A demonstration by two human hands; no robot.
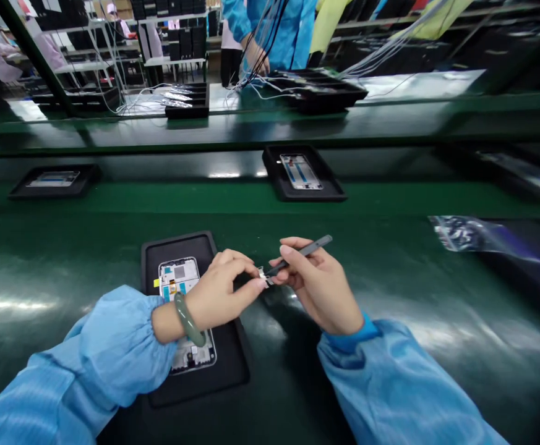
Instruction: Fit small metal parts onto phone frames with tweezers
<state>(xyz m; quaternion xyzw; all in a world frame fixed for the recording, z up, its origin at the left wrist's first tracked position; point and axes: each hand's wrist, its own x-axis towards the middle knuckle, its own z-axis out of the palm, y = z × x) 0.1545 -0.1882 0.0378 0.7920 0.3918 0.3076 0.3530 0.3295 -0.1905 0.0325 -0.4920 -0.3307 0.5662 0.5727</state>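
My left hand (223, 285) pinches a small silvery part (264, 276) between thumb and fingertips; its exact kind is too small to make out. A dark grey pair of tweezers (309, 248) is held like a pen in my right hand (323, 287), its tip touching or very close to the small part. Beneath my left wrist, a phone frame (179, 270) with white, blue and yellow pieces lies in a black tray (226, 364). My wrist and sleeve hide the frame's middle.
Farther off on the green surface stand more black trays with phone frames: one at left (54, 180), one mid-back (301, 173), and a blurred tray (520, 167) at right. A clear plastic bag (471, 235) lies right. Across the bench, a person in blue (279, 37) handles cables.
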